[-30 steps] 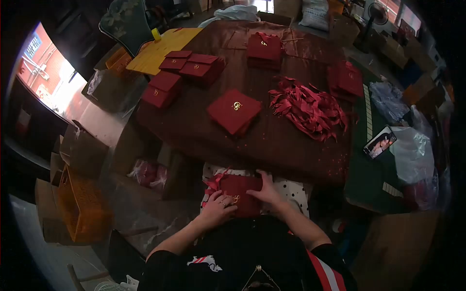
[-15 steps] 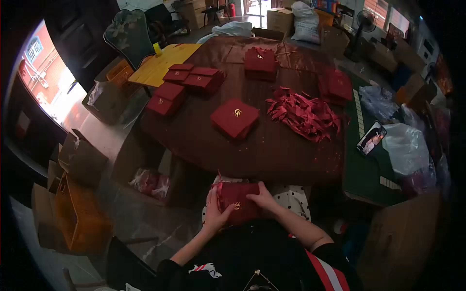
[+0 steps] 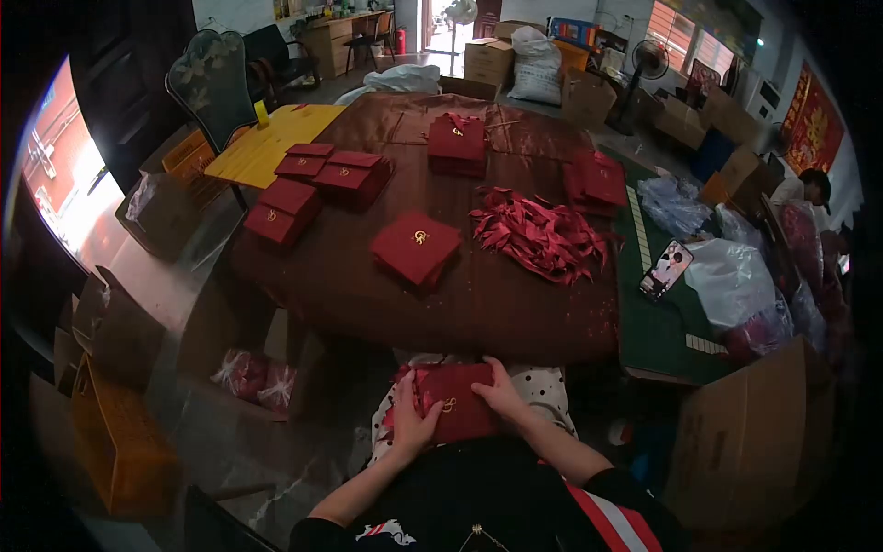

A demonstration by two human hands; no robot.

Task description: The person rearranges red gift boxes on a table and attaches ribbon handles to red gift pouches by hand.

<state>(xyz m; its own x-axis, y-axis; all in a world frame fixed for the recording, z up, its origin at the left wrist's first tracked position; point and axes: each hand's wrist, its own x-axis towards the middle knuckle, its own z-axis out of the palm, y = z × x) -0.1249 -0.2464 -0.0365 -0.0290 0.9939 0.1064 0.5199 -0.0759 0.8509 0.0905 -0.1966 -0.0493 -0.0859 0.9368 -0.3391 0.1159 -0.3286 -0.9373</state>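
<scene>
A dark red gift bag [image 3: 467, 403] with a gold emblem lies over my lap, held between both hands. My left hand [image 3: 410, 421] grips its left side, where some shiny red ribbon shows by the fingers. At the upper right edge, my right hand [image 3: 503, 396] is closed on the bag, thumb on the front. Ahead on the brown-covered table [image 3: 432, 322] rests a pile of similar flat red pieces [image 3: 416, 253] with a gold emblem. To its right is a loose heap of red ribbons [image 3: 538, 235].
More red bags stand at the table's left [image 3: 280, 212] and back [image 3: 457, 147]. A phone [image 3: 666, 270] and plastic bags [image 3: 731, 281] lie on a green surface at right. Cardboard boxes [image 3: 736, 432] and an orange crate [image 3: 115, 442] flank me. Another person [image 3: 809, 189] is at far right.
The view has tilted up and turned right, so the table things appear further left. Another person shows at far right. Both hands keep hold of the gift bag, its position barely changed.
</scene>
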